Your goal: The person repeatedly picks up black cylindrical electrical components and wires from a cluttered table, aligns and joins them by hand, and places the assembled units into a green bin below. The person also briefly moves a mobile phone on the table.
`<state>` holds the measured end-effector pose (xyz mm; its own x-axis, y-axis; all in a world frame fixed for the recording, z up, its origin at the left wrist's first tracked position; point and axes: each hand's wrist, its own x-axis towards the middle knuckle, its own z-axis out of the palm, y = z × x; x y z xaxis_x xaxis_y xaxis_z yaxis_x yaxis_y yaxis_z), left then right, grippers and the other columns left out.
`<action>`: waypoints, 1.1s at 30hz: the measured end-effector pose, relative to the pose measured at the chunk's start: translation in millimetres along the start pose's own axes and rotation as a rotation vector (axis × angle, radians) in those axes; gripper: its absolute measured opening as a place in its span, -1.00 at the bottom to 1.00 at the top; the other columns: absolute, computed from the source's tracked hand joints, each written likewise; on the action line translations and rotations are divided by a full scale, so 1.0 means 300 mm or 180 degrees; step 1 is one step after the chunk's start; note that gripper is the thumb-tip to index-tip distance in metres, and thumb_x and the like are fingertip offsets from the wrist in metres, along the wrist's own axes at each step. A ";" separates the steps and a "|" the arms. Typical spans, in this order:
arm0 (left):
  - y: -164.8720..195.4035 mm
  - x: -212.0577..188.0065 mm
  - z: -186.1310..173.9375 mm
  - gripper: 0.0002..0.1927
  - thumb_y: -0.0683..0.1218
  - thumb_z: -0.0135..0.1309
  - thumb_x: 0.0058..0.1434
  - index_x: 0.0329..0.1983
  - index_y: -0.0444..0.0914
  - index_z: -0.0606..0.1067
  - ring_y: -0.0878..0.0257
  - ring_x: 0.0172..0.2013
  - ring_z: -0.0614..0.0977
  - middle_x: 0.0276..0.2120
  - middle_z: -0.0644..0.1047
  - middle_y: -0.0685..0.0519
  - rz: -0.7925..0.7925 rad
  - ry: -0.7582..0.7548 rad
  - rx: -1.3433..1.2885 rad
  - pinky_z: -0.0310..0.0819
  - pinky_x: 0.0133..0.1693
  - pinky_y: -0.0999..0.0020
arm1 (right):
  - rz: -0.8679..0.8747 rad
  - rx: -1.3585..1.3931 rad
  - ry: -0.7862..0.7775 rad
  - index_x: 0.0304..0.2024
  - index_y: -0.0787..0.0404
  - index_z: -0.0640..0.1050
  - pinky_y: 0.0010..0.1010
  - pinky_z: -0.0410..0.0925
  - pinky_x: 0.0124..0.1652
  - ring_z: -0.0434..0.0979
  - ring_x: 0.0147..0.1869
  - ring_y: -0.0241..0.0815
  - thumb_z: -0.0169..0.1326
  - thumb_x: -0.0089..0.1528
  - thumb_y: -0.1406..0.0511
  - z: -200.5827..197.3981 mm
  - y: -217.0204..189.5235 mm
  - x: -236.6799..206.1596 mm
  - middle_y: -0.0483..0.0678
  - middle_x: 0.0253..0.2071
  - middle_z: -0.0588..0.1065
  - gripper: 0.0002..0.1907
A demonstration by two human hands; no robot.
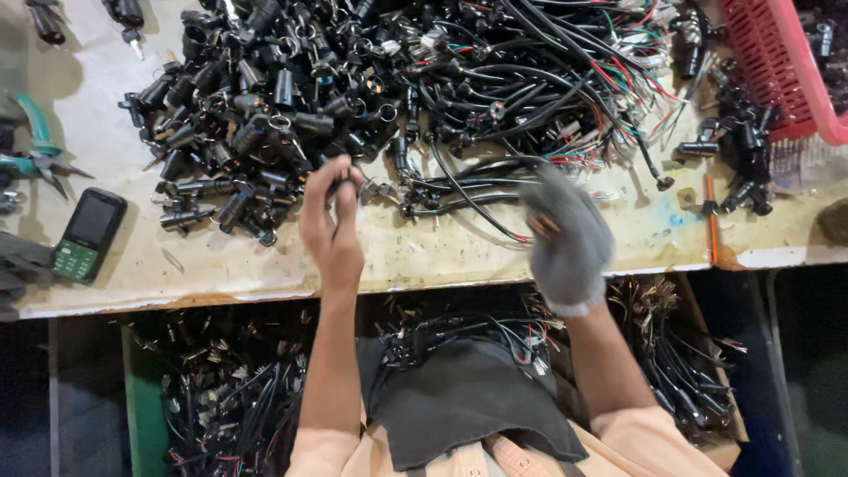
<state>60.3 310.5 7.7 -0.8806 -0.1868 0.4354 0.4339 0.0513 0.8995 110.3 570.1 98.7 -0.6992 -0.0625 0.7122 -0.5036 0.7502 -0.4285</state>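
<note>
My left hand (331, 221) is bare and curled almost shut, and its fingertips pinch a small black part (340, 181) that I hold up just over the near side of the table (442, 252). The part is dark, and most of it hides behind my fingers, so I cannot tell its full shape. My right hand (568, 238) wears a grey glove and is loosely curled, about half open. A thin wire (534, 231) with a bit of red and orange shows at its palm, but the hand is blurry, so I cannot tell if it grips the wire tight or just touches it. Just past my left hand, a big heap of black plugs with metal rings (256, 115) fills the far left half of the table. Beside it, toward the far right, lies a tangle of black cables (530, 79) with red, green and white ends. A red plastic basket (777, 62) sits at the far right corner. By the left edge lie a black phone with green keys (88, 234) and teal pliers (35, 150). Below the near edge, more cables (230, 397) fill a box by my lap.
</note>
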 end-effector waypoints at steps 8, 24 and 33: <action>0.298 -0.307 -0.027 -0.62 -0.01 0.15 0.33 0.14 -0.24 0.43 0.27 -0.33 0.50 -0.26 0.50 -0.02 -0.1241 -0.0844 -0.0291 0.36 -0.29 0.45 | 0.1839 0.1290 -0.1244 -0.03 0.33 0.57 -0.51 0.44 -0.31 0.58 -0.37 -0.37 0.05 0.33 0.38 0.010 -0.120 -0.206 -0.10 -0.40 0.59 -0.80; 0.336 -0.240 0.074 -0.63 -0.07 0.21 0.28 0.13 -0.23 0.53 0.13 -0.30 0.67 -0.15 0.65 -0.07 -0.0979 -0.2074 0.0329 0.53 -0.20 0.36 | 0.1390 0.0582 -0.0583 -0.18 0.27 0.63 -0.42 0.40 -0.31 0.55 -0.33 -0.20 0.27 0.18 0.47 -0.047 -0.156 -0.106 0.03 -0.28 0.59 -0.84; 0.300 -0.298 0.054 -0.67 -0.10 0.18 0.34 0.14 -0.28 0.52 0.12 -0.10 0.71 -0.05 0.65 -0.07 -0.1056 -0.1468 0.0126 0.54 -0.01 0.37 | 0.1172 0.0252 -0.0554 -0.13 0.28 0.64 -0.36 0.41 -0.21 0.59 -0.24 -0.08 0.31 0.22 0.46 -0.062 -0.165 -0.076 0.06 -0.25 0.59 -0.83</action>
<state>175.1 347.6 50.3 -0.9644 0.2481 0.0918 0.1201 0.1013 0.9876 160.6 546.6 114.1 -0.9119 0.0850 0.4016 -0.2365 0.6907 -0.6834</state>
